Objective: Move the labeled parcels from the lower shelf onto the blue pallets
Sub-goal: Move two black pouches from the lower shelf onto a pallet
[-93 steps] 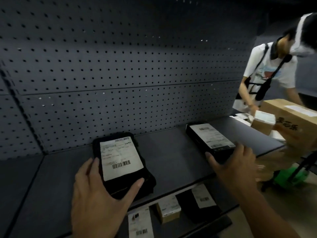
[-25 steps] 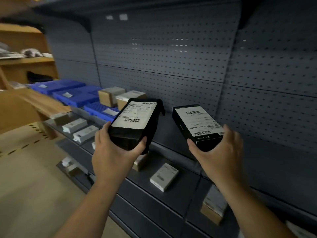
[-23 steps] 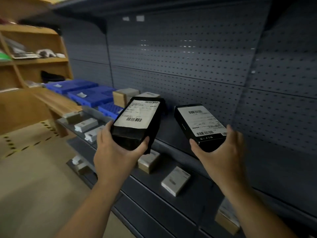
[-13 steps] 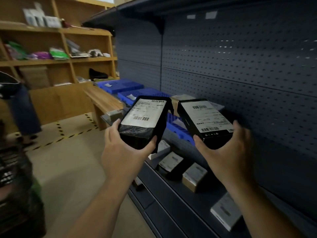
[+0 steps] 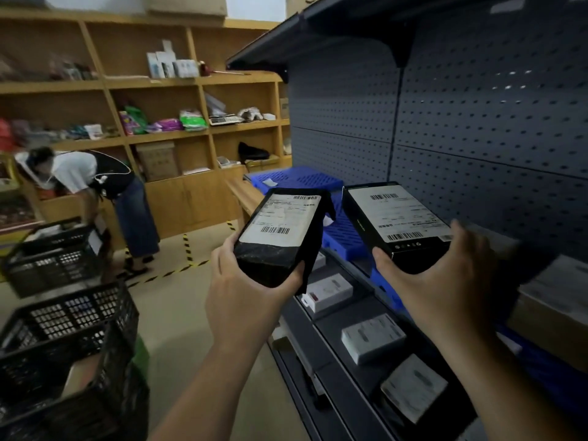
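Head camera: the left hand (image 5: pixel 241 291) grips the near end of a black film-wrapped parcel (image 5: pixel 280 230), thumb along its right edge and fingers curled round the left. The right hand (image 5: pixel 439 281) clasps the near end of a black boxed parcel (image 5: pixel 397 224), thumb on the left edge and fingers up the right side. Both parcels are in the air with their white barcode labels facing up and their far ends tilted upward. They are side by side, with a narrow gap between them.

Blue pallets (image 5: pixel 296 178) lie beyond and below the parcels, against the grey pegboard wall (image 5: pixel 477 122). A pallet edge shows just under the right hand. A cardboard box (image 5: pixel 553 313) sits to the right of that wrist.

Below the forearms, the lower shelf (image 5: pixel 327 345) carries three small white boxes (image 5: pixel 372 337) in a row along its front lip. Left of the shelf edge, bare floor (image 5: pixel 184 297) runs back to a line of yellow-and-black tape (image 5: pixel 187 246). Stacked black crates (image 5: pixel 70 329) crowd the lower left, near the left forearm.

Both arms reach forward from the bottom of the view, wrists roughly level. Farther off, another person (image 5: pixel 105 186) bends over beside wooden shelving (image 5: pixel 159 128).
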### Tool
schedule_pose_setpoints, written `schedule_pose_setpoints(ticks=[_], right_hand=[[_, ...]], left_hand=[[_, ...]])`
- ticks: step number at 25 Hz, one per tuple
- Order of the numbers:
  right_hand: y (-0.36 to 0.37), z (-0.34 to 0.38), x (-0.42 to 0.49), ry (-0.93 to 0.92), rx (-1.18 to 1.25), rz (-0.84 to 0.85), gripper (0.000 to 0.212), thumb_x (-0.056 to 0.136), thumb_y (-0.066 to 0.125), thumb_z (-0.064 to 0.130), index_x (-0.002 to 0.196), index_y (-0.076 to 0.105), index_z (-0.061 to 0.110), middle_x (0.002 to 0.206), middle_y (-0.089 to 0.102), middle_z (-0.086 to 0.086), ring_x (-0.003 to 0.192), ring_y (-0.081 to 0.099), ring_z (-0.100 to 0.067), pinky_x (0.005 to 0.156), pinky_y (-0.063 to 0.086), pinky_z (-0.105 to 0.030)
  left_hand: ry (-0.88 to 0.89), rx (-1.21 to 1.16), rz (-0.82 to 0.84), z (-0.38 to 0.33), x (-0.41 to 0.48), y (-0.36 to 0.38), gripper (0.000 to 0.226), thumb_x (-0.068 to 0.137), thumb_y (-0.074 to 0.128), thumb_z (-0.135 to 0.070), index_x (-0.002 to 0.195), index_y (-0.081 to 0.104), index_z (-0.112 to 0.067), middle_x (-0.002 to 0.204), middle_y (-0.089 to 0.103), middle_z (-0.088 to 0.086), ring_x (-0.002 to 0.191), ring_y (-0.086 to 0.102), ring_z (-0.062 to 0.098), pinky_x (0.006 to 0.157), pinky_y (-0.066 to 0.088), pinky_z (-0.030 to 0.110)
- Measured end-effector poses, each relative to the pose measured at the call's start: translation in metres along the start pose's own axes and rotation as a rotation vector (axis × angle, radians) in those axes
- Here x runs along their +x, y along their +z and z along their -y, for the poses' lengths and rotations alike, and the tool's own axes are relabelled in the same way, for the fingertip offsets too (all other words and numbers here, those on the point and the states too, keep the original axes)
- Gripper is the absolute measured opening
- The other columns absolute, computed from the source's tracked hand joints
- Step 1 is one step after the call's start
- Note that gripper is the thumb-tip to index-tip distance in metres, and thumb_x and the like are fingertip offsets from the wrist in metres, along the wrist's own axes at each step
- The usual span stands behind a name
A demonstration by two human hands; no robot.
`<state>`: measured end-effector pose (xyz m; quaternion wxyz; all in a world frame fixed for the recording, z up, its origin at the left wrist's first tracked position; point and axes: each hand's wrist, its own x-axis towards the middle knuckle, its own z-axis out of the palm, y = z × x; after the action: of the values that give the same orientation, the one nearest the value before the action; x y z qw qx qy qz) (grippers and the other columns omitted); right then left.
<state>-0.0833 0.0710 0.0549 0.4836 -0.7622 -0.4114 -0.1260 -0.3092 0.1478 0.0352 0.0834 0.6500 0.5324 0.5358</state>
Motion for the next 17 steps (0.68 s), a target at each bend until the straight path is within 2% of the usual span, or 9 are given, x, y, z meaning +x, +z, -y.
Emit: schedule_pose_setpoints(ticks=[8, 12, 17], right_hand=[[0.154, 0.055, 0.060, -0.011, -0.012, -0.007, 0.118, 0.062, 0.073, 0.072, 0.150, 0.031, 0.006, 0.143, 0.041, -0.016, 0.135, 0.033, -0.032, 0.108, 0.037, -0.052], [0.245, 0.096, 0.088, 0.045, -0.040, -0.022, 0.117, 0.063, 0.072, 0.072, 0.151, 0.028, 0.008, 0.142, 0.039, -0.013, 0.135, 0.033, -0.030, 0.107, 0.041, -0.058], [0.336, 0.139, 0.128, 0.102, -0.097, -0.063, 0.117, 0.065, 0.073, 0.072, 0.151, 0.028, 0.008, 0.143, 0.039, -0.013, 0.137, 0.032, -0.030, 0.111, 0.037, -0.057]], left_hand=[[0.007, -0.055, 0.008, 0.108, 0.136, 0.057, 0.114, 0.058, 0.073, -0.083, 0.150, 0.035, -0.026, 0.139, 0.048, -0.012, 0.106, 0.037, -0.011, 0.073, 0.036, 0.013], [0.050, -0.085, 0.050, 0.169, 0.235, 0.088, 0.115, 0.058, 0.073, -0.083, 0.151, 0.036, -0.025, 0.142, 0.048, -0.009, 0.118, 0.042, -0.003, 0.082, 0.043, 0.024], [0.096, -0.138, 0.129, 0.224, 0.343, 0.130, 0.118, 0.056, 0.067, -0.087, 0.151, 0.035, -0.025, 0.138, 0.047, -0.010, 0.109, 0.038, -0.007, 0.081, 0.042, 0.023]])
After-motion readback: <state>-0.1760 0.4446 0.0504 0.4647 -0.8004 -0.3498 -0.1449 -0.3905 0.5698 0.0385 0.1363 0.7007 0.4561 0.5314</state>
